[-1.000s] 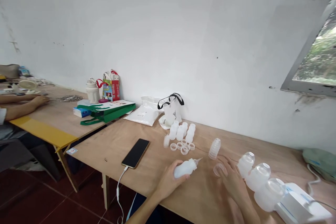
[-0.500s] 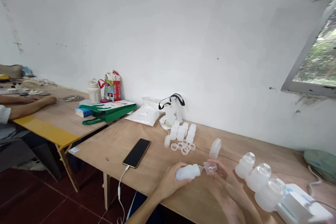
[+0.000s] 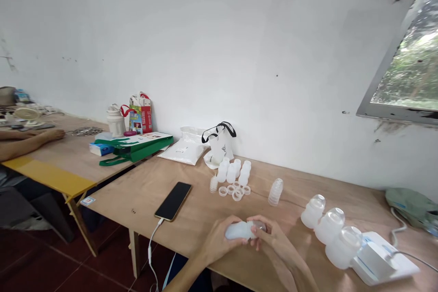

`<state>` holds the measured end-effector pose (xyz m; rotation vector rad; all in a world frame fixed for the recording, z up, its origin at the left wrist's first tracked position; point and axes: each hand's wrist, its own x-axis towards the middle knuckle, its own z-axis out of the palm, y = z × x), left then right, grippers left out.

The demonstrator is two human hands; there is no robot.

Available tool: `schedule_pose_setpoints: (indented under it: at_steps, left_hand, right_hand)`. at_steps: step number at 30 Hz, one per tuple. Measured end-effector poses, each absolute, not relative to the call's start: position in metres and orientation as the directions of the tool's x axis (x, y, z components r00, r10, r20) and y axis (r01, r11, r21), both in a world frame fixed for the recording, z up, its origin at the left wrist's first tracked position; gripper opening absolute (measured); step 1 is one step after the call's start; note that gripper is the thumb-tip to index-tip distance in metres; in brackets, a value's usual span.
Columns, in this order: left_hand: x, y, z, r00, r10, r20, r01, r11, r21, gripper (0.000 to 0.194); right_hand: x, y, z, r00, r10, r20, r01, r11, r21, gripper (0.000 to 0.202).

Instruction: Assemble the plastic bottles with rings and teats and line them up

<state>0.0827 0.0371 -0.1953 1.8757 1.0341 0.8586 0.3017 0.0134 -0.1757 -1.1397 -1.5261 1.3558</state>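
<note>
My left hand (image 3: 219,240) is wrapped round the body of a frosted white baby bottle (image 3: 236,231), which lies on its side above the table's front part. At the bottle's right end, my right hand (image 3: 270,236) closes its fingers round a clear cap (image 3: 260,225) that sits over the teat end. The fingers partly hide the cap and the bottle's neck. Beyond the hands stands a stack of clear caps (image 3: 275,191). Several white rings (image 3: 237,194) lie farther left, beside a small stack of teats (image 3: 214,184) and several open bottles (image 3: 231,172).
Three capped bottles (image 3: 329,225) stand in a row on the right, beside a white box-like device (image 3: 379,258). A phone (image 3: 173,200) with a cable lies left. A white bag (image 3: 221,146) and plastic package (image 3: 185,149) are at the wall. Another person's arm (image 3: 32,143) rests on the left table.
My right hand has brought the clear cap left onto the bottle's teat end, covering the teat that showed before. The camera view has shifted slightly to the right.
</note>
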Motion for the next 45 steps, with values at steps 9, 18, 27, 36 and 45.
schedule_pose_setpoints:
  at_steps: [9, 18, 27, 36, 45]
  left_hand:
    - [0.084, 0.035, -0.2, 0.441, 0.87, 0.221, 0.413, -0.415, 0.811, 0.048]
    - [0.075, 0.029, -0.194, 0.593, 0.766, 0.247, 0.266, -0.477, 0.838, 0.05]
    - [0.081, 0.031, -0.198, 0.682, 0.69, 0.244, 0.458, -0.663, 0.592, 0.044]
    - [0.083, 0.031, -0.2, 0.684, 0.671, 0.285, 0.464, -0.702, 0.54, 0.037]
    - [0.084, 0.034, -0.213, 0.689, 0.648, 0.324, 0.491, -0.747, 0.449, 0.035]
  right_hand:
    - [0.286, 0.014, -0.186, -0.201, 0.964, -0.177, 0.139, -0.151, -0.979, 0.058]
    - [0.278, 0.01, -0.18, -0.045, 0.995, 0.086, 0.31, 0.096, -0.946, 0.041]
    - [0.316, 0.002, -0.148, 0.188, 0.952, 0.243, 0.759, 0.017, -0.651, 0.03]
    - [0.397, -0.012, -0.151, 0.364, 0.879, 0.308, 0.814, -0.139, -0.564, 0.029]
    - [0.399, -0.01, -0.139, 0.425, 0.859, 0.286, 0.655, -0.073, -0.753, 0.048]
